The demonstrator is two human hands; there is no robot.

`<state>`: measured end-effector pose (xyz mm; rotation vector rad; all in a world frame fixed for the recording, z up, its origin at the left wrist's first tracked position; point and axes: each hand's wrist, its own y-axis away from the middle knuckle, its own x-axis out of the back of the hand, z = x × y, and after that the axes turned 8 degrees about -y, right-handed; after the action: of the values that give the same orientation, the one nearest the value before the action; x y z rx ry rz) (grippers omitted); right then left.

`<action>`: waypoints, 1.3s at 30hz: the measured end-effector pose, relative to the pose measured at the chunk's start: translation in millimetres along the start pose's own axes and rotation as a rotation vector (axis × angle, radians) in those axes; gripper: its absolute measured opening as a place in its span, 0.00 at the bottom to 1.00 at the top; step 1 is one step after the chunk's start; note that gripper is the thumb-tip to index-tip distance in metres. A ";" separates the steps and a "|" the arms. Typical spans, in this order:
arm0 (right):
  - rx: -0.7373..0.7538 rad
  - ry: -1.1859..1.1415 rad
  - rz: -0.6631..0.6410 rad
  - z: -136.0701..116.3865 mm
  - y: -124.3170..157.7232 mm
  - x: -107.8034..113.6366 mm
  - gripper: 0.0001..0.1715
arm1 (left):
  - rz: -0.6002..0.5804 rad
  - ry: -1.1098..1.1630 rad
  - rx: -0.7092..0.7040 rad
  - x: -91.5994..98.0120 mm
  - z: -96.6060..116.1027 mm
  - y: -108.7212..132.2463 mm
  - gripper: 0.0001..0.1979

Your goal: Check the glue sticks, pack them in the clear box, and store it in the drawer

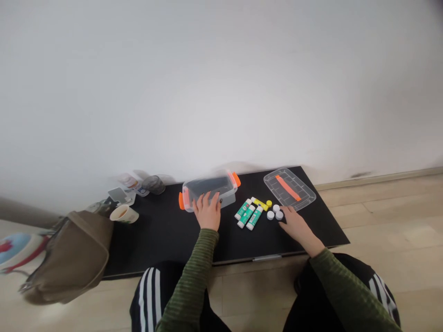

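My left hand rests with spread fingers on the near wall of a clear plastic box with orange clips. My right hand lies on the black table, its fingertips touching white round caps. Three green and white glue sticks lie side by side between my hands. A yellow glue stick and a yellow cap lie just behind them. The box's clear lid with an orange strip lies behind my right hand.
A brown bag hangs over the table's left end. Beside it stand a paper cup, a dark glass and a small bottle. A white wall rises behind the table. Wooden floor lies to the right.
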<state>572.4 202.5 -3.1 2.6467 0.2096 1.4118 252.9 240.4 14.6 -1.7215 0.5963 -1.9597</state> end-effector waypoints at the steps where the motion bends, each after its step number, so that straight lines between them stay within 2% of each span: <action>1: -0.001 0.001 -0.001 0.2 0.0 0.1 0.32 | -0.013 -0.003 -0.014 -2.4 -0.7 -4.4 0.17; 7: 0.018 0.007 0.008 1.3 0.0 -1.0 0.31 | -0.121 0.006 -0.149 -9.3 -2.9 -30.2 0.18; 10: 0.020 -0.007 0.031 6.3 -1.2 2.0 0.30 | -0.112 0.044 -0.171 -8.1 0.4 -27.9 0.22; 12: 0.018 0.001 0.069 12.7 -3.5 7.5 0.30 | -0.105 0.098 -0.196 -7.5 4.5 -14.3 0.24; 14: 0.009 0.045 0.117 20.5 -6.6 14.8 0.30 | -0.157 0.174 -0.296 -8.3 8.6 6.8 0.26; 18: -0.043 0.142 0.151 33.3 -12.0 25.1 0.30 | -0.408 0.293 -0.598 -16.3 12.6 47.3 0.32; 21: -0.081 0.193 0.095 36.3 -13.1 24.8 0.28 | -0.553 0.294 -0.676 -26.4 14.5 61.5 0.38; 24: -0.096 0.236 0.030 33.9 -11.9 23.0 0.23 | -0.607 0.248 -0.670 -35.5 19.5 66.4 0.40; 28: -0.136 0.255 0.006 27.6 -9.8 25.1 0.19 | -0.564 0.202 -0.621 -38.3 35.0 74.6 0.38; 34: -0.202 0.243 -0.007 22.2 -9.6 27.2 0.14 | -0.431 0.128 -0.440 -33.7 78.6 98.2 0.32; 39: -0.219 0.257 0.010 21.4 -6.0 27.5 0.13 | -0.373 0.079 -0.256 -39.2 114.9 111.0 0.30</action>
<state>605.0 212.3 6.4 2.2938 0.0629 1.6712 377.6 172.9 -68.8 -2.0390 0.6103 -2.2977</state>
